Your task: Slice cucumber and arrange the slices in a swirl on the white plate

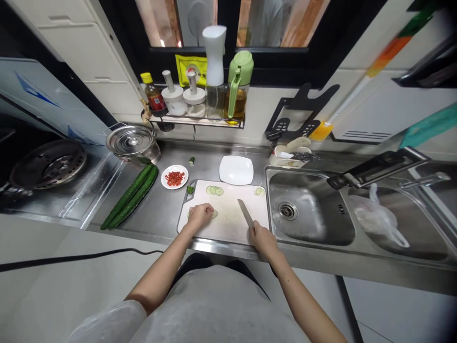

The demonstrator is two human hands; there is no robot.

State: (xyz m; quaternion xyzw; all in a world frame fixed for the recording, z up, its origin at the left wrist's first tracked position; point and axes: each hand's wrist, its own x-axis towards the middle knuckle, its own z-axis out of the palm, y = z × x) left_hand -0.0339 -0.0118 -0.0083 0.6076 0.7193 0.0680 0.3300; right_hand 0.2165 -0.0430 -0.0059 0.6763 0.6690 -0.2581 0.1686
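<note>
My right hand grips the handle of a kitchen knife, its blade slanting up and left over the cutting board. At the board's left side my left hand is closed, fingers curled down on cucumber slices that show past the fingertips; the hand covers part of them. A row of overlapping cucumber slices lies near the far edge of the board. More pale slices sit at its far right corner. A green cucumber end rests by the board's handle slot.
Left of the board are a plate of chopped red pepper, whole cucumbers and a lidded steel pot. A white dish stands behind it. The sink adjoins on the right. A condiment shelf hangs above.
</note>
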